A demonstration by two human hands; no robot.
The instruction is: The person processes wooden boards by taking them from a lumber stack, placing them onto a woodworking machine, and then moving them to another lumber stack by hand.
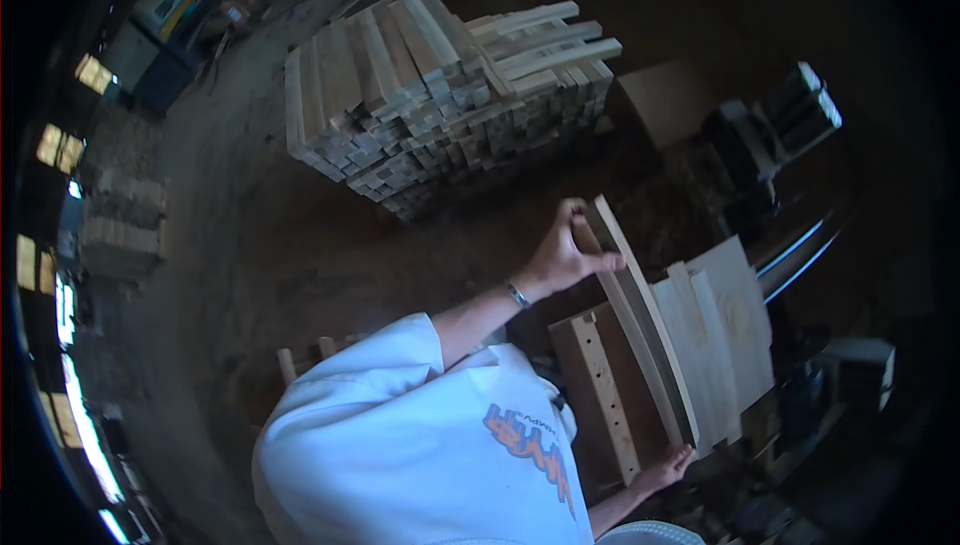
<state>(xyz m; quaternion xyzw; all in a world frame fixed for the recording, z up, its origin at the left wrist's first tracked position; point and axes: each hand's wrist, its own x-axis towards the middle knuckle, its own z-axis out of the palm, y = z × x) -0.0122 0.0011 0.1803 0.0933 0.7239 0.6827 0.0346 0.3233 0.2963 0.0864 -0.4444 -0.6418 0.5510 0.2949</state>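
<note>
A long, pale wooden board (648, 320) is held between my two hands, slanting across the view. My left hand (570, 253), with a band at the wrist, grips its upper end, thumb on one side and fingers around the other. At the lower end, the fingers of my right hand (668, 468) close on the board's tip. Beneath and beside it lies a brown panel (573, 360) carrying a wooden strip with a row of dark holes (607, 395). Several pale flat panels (735, 315) overlap on the board's other side.
A large stack of cut lumber (440, 95) stands on the floor beyond my left hand. Dark machinery (765, 130) with bright metal parts is at the upper right. Another wood pile (122, 215) sits at the far left, near lit windows. Wooden posts (288, 365) stick up behind my arm.
</note>
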